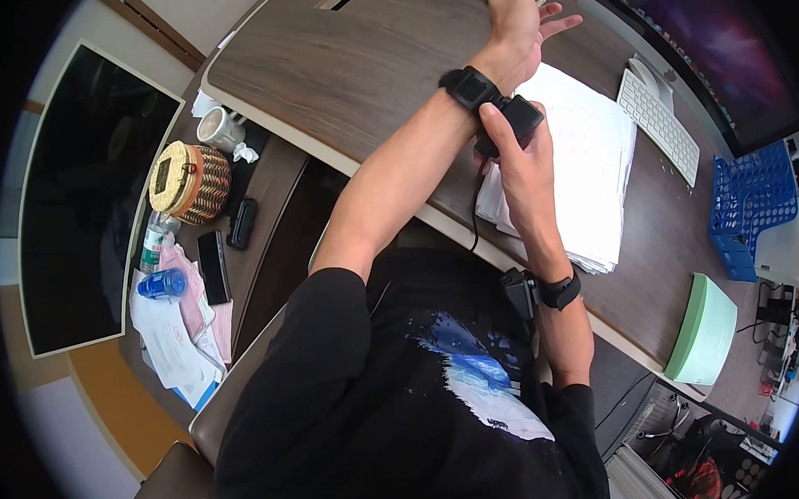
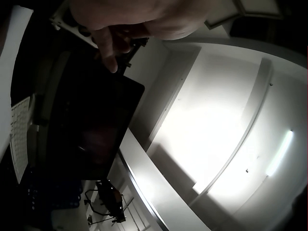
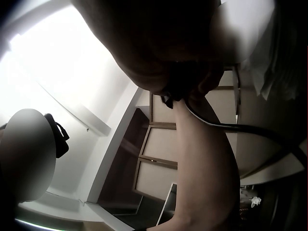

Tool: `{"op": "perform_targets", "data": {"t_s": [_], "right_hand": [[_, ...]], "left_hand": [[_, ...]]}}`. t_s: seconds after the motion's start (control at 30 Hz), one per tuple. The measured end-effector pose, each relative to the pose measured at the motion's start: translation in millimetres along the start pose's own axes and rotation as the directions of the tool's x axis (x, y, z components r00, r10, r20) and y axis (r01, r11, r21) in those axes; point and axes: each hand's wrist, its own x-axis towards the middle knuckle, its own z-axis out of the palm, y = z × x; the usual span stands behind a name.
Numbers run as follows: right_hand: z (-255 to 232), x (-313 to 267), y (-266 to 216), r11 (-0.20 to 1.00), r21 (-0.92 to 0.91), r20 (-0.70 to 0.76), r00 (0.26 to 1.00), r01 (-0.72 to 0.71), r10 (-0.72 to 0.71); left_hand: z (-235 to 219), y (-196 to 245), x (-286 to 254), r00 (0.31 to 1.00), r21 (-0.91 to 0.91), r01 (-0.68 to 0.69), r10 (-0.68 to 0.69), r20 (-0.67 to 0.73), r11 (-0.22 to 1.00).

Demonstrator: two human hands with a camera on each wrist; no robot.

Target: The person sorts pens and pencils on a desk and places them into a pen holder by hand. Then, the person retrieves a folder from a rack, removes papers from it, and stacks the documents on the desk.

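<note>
My left hand (image 1: 516,29) reaches out past the stack of papers (image 1: 587,168), its fingers loosely spread. In the left wrist view the same hand (image 2: 144,17) shows at the top, with fingers in front of the dark monitor (image 2: 91,120). A black wrist camera (image 1: 524,118) sits beside the strap on my left wrist. My right hand (image 1: 530,184) grips this camera between thumb and fingers. A black cable (image 1: 475,221) hangs below it. The right wrist view shows my right hand (image 3: 144,57) dark against the left forearm (image 3: 204,163), its fingertips mostly in shadow.
A white keyboard (image 1: 659,122), a blue basket (image 1: 753,200) and a green box (image 1: 703,335) stand on the right. Along the left side are a woven basket (image 1: 191,182), a mug (image 1: 219,129), a blue-capped bottle (image 1: 158,241), a phone (image 1: 213,267) and a large dark screen (image 1: 93,204).
</note>
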Motion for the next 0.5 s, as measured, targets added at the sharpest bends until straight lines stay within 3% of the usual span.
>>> {"op": "perform_targets", "data": {"t_s": [0.07,0.13,0.17,0.23,0.37,0.43,0.5], "right_hand": [[-2.2,1.7,-0.8,0.999,-0.034,0.046,0.998,-0.034,0.035],[-1.2,-1.7,-1.6,0.996,-0.066,0.057,0.996,-0.067,0.071],[-0.6,-3.6,-1.5,0.99,-0.097,0.068,0.992,-0.101,0.108],[-0.1,-5.4,-0.5,0.987,-0.112,0.063,0.991,-0.112,0.119],[-0.7,-5.1,1.5,0.989,-0.11,0.07,0.992,-0.097,0.105],[3.7,-2.5,4.8,0.992,-0.059,0.049,0.993,-0.108,0.111],[4.6,-1.7,9.7,0.992,-0.008,0.033,0.992,-0.122,0.123]], "left_hand": [[-6.8,-3.9,9.9,0.999,-0.084,0.013,-0.016,-0.047,0.996],[-15.1,-1.0,14.9,0.994,-0.234,0.083,-0.064,0.089,0.969],[-14.0,-0.7,15.4,0.994,-0.235,0.084,-0.064,0.088,0.968],[-10.6,-0.4,18.2,0.993,-0.338,0.099,-0.115,-0.028,0.936],[-9.0,3.4,12.0,0.998,-0.18,-0.021,0.032,0.061,0.983],[0.2,4.4,7.6,0.992,-0.092,-0.097,0.089,-0.089,0.991],[6.1,9.5,5.0,0.992,-0.043,-0.107,0.104,-0.065,0.993]]}}
